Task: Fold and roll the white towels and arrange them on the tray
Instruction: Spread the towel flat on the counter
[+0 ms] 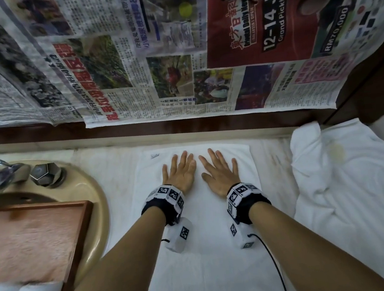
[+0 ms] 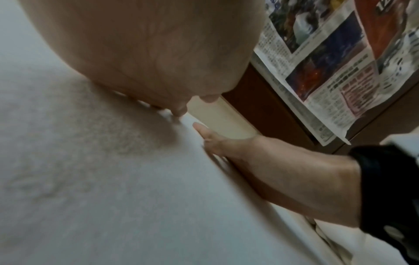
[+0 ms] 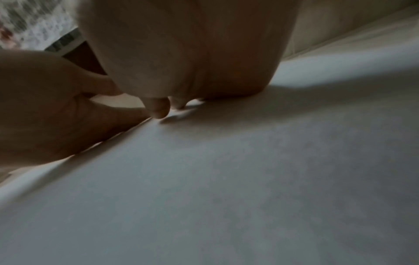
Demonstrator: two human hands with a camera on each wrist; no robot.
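Two hands lie flat, fingers straight, on the white towel (image 1: 200,215) spread on the counter in the head view: left hand (image 1: 180,172), right hand (image 1: 219,173). Wooden tray (image 1: 77,226) sits left, over the sink (image 1: 98,201). Left wrist view: the palm presses the towel. Right wrist view: the same, dim.

Dim, even indoor light in the head view, strong wide-angle bending at the edges, newspaper (image 1: 177,53) print smeared, wrist views dark, grainy and soft, close hand (image 3: 181,50) blurred, soft shadows on the towel (image 3: 249,179)
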